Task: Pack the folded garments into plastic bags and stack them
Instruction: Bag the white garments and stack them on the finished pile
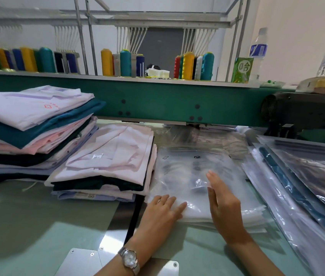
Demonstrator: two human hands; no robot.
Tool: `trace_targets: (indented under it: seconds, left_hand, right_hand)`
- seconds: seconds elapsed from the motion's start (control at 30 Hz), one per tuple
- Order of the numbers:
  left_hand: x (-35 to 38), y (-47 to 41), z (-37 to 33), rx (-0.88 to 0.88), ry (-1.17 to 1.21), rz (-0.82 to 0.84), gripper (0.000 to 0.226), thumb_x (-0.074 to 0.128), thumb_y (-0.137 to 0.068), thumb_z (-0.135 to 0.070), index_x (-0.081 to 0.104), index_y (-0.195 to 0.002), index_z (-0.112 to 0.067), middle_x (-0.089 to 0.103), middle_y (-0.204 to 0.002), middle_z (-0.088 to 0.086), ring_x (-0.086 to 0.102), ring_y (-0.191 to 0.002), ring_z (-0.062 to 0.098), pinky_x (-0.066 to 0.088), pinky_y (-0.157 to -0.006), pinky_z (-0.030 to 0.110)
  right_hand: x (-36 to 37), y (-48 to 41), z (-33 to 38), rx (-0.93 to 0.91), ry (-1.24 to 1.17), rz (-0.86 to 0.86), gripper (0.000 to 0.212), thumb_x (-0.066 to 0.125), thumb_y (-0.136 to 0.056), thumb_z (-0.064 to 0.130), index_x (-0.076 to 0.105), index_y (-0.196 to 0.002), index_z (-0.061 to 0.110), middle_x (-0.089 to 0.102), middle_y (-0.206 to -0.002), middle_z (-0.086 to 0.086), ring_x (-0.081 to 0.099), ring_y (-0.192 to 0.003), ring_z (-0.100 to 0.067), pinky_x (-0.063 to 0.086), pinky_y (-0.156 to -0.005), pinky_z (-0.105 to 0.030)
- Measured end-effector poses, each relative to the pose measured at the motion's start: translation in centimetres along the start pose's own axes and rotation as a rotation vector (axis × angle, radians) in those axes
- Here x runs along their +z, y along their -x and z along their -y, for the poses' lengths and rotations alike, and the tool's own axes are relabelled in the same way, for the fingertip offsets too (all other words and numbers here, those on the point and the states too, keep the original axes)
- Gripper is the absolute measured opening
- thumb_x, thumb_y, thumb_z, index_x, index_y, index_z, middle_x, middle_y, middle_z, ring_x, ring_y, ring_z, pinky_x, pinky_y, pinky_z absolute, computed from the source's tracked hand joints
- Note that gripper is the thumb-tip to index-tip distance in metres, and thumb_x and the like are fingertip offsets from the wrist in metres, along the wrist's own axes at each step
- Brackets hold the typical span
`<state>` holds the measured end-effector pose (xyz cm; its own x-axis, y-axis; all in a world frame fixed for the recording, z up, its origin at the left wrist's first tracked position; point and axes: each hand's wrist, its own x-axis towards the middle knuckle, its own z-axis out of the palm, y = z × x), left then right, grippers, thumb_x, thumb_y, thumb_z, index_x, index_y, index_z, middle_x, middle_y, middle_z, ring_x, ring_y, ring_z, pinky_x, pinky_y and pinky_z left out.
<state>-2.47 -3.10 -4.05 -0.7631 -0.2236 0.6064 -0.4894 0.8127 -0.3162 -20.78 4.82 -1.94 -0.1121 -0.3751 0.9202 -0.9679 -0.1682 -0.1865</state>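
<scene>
A: What's hard to make out?
B: The clear plastic bags (193, 170) under both hands; how many are stacked, I cannot tell. The left hand (163, 208) lies flat on their near corner, fingers straight. The right hand (224, 204) stands edge-on, fingers straight and together.
A: And around?
B: Folded garments (108, 162) just left of the left fingertips; packed bags (307, 192) right of the right hand, cut off by the frame.
</scene>
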Motion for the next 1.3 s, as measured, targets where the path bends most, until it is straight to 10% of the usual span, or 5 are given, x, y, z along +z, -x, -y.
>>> trace_targets:
  seconds: [0.43, 0.57, 0.73, 1.03, 1.3]
  left_hand:
    - [-3.7, -0.1, 2.1, -0.158, 0.303, -0.393, 0.04, 0.064, -0.083, 0.0, 0.065, -0.121, -0.014, 0.063, -0.124, 0.0, 0.058, -0.116, 0.016, 0.042, -0.102, 0.03]
    - [-3.9, 0.7, 5.4, -0.324, 0.152, -0.073, 0.079, 0.063, -0.085, -0.048, 0.032, -0.151, -0.018, 0.018, -0.162, 0.008, 0.013, -0.15, 0.022, 0.019, -0.121, 0.039]
    - [-3.7, 1.3, 9.4, -0.39, -0.087, 0.275, 0.098, 0.032, -0.083, -0.081, 0.005, -0.157, -0.024, -0.017, -0.162, 0.005, -0.018, -0.148, 0.024, -0.005, -0.123, 0.044]
    - [-5.2, 0.7, 13.6, -0.345, 0.117, 0.212, 0.04, 0.046, -0.086, -0.071, 0.05, -0.104, -0.035, 0.037, -0.153, -0.009, 0.026, -0.146, 0.013, 0.024, -0.116, 0.036]
    - [-5.1, -0.6, 15.3, -0.02, -0.269, 0.393, 0.043, 0.035, -0.102, -0.044, 0.043, -0.136, -0.019, 0.044, -0.148, 0.007, 0.053, -0.124, 0.022, 0.055, -0.087, 0.034]
  right_hand:
    - [-0.7, 0.3, 0.1, 0.113, 0.154, 0.177, 0.018, 0.059, -0.075, 0.013, 0.073, -0.086, 0.013, 0.072, -0.083, 0.002, 0.067, -0.058, -0.021, 0.052, -0.046, -0.03]
    - [-1.1, 0.5, -0.2, 0.16, 0.18, 0.244, 0.018, 0.06, -0.069, 0.014, 0.073, -0.081, 0.016, 0.072, -0.078, 0.005, 0.064, -0.055, -0.016, 0.048, -0.047, -0.024]
    - [-1.5, 0.6, -0.2, 0.232, 0.204, 0.309, 0.012, 0.067, -0.065, 0.013, 0.073, -0.074, 0.018, 0.071, -0.071, 0.006, 0.064, -0.055, -0.017, 0.047, -0.048, -0.023]
    - [-1.8, 0.4, 0.1, 0.292, 0.201, 0.363, 0.017, 0.078, -0.06, 0.008, 0.074, -0.072, 0.02, 0.071, -0.068, 0.007, 0.063, -0.053, -0.015, 0.036, -0.049, -0.017]
    - [-1.7, 0.6, 0.6, 0.331, 0.184, 0.394, 0.012, 0.069, -0.077, 0.026, 0.073, -0.086, 0.019, 0.074, -0.092, 0.008, 0.068, -0.071, -0.014, 0.044, -0.06, -0.024]
